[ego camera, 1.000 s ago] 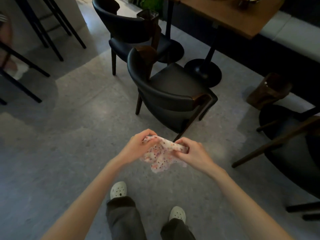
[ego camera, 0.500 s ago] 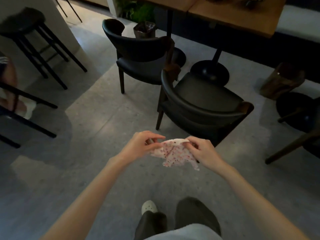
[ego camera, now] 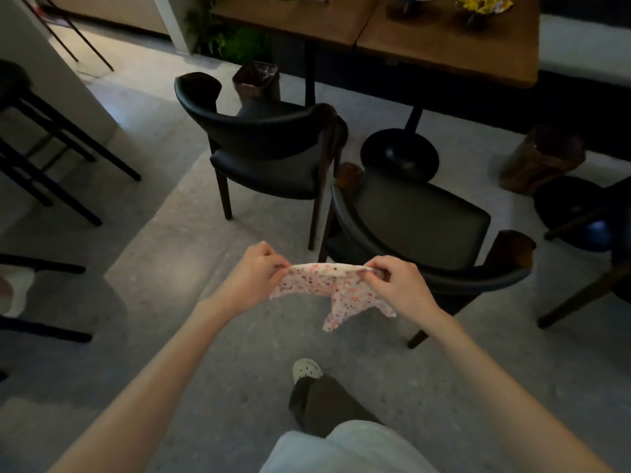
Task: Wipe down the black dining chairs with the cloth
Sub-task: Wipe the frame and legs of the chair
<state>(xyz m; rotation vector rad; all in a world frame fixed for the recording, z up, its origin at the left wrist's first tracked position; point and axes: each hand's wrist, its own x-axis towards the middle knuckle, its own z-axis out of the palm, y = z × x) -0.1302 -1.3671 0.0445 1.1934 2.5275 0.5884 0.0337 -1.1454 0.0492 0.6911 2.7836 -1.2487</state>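
A white cloth with red and dark speckles (ego camera: 327, 288) is stretched between my hands in front of me. My left hand (ego camera: 252, 274) pinches its left top corner and my right hand (ego camera: 399, 285) pinches its right top corner; a loose flap hangs down. Just beyond my right hand stands a black dining chair (ego camera: 420, 227) with wooden arm ends, its curved backrest turned toward me. A second black chair (ego camera: 269, 148) stands farther off to the left, also with its back toward me.
Wooden tables (ego camera: 409, 32) on black pedestal bases (ego camera: 399, 155) stand behind the chairs. Black stools (ego camera: 41, 131) stand at the left, another dark chair (ego camera: 594, 227) at the right edge, a wooden stump (ego camera: 543, 158) nearby. My feet are on grey floor (ego camera: 153, 268).
I have stepped closer to the chairs. My hands have pulled apart and the bunched cloth is now spread out between them.
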